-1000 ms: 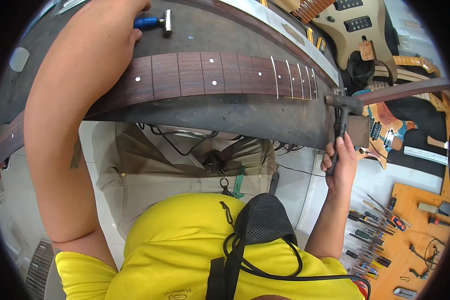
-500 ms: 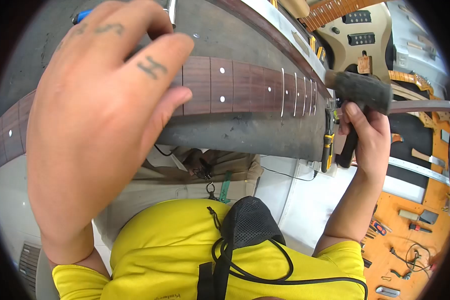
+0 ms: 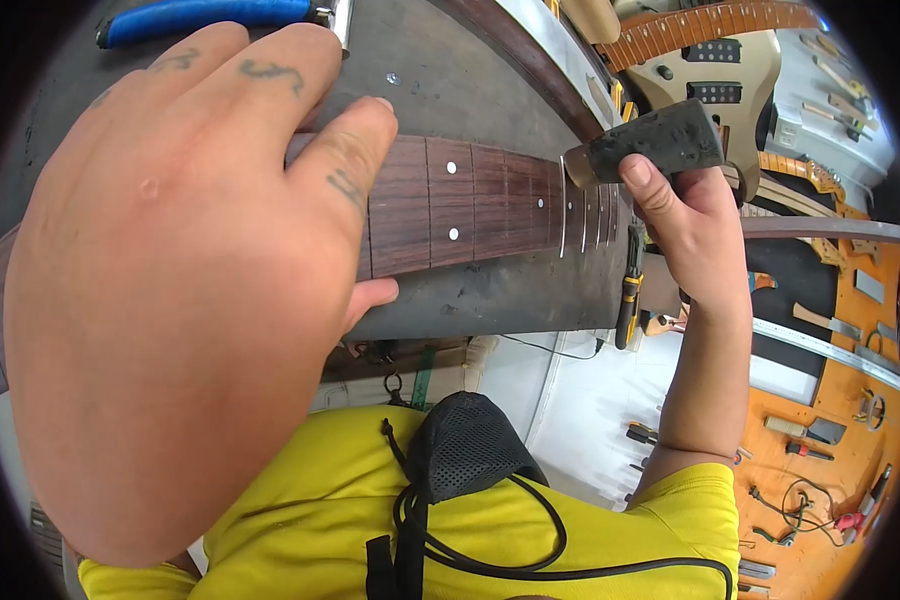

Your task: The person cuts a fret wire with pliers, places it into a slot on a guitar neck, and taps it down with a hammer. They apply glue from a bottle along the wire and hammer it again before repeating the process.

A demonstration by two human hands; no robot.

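Observation:
A guitar neck [image 3: 510, 190] with a dark wood fretboard, thin fret slots and white dot inlays lies across the dark bench. Over its left part is my left hand [image 3: 170, 260], back up, index finger at the far edge and thumb at the near edge, gripping the neck. My right hand [image 3: 685, 215] is closed round the handle of a black-headed hammer [image 3: 660, 140]. The hammer's brownish face overlaps the narrow end of the fretboard, right by a silver fret wire [image 3: 563, 215]. Several more fret wires show to its right, partly covered by the hammer and hand.
Blue-handled tool [image 3: 210, 20] lies at the bench's far left. Yellow-and-black pliers [image 3: 628, 295] hang at the bench's right end. A guitar body [image 3: 740, 80] stands beyond, and an orange tool board [image 3: 800, 400] holds tools at right.
My left hand has come down from above onto the neck, its thumb now at the near edge. The hammer has moved left and its face is now over the frets.

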